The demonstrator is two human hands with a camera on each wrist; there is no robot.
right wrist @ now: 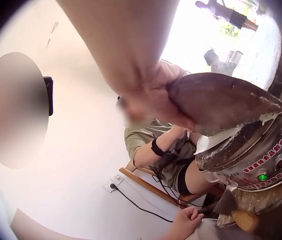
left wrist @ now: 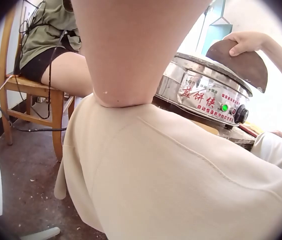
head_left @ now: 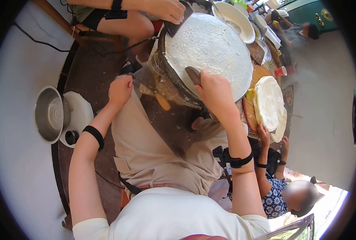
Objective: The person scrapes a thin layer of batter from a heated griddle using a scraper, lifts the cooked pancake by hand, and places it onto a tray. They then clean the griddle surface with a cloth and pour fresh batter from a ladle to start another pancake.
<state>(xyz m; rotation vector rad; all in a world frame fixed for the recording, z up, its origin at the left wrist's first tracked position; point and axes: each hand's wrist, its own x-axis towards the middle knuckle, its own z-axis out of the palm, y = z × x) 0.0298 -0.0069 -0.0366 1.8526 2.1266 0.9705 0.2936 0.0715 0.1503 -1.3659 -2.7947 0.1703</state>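
Observation:
My right hand (head_left: 214, 91) grips a dark, half-round scraper (head_left: 193, 76) by its straight upper edge. In the right wrist view the scraper (right wrist: 226, 102) stands tilted, bits of pale batter along its lower edge, right at the griddle's near rim. A layer of white batter (head_left: 214, 52) covers nearly the whole round electric griddle (left wrist: 196, 92), whose front light glows green. My left hand (head_left: 121, 90) rests on my left knee with its fingers loosely curled, holding nothing. Across the griddle another person's hand (head_left: 168, 10) holds a second dark scraper (head_left: 178, 22) at the far rim.
A wooden-handled tool (head_left: 162, 102) lies below the griddle. To the right, another person's hands touch pale flatbreads (head_left: 269, 102) on a woven tray (head_left: 250, 112). A white bowl (head_left: 244, 28) stands behind the griddle. A metal basin (head_left: 49, 114) sits at left. A black cable (head_left: 38, 41) crosses the floor.

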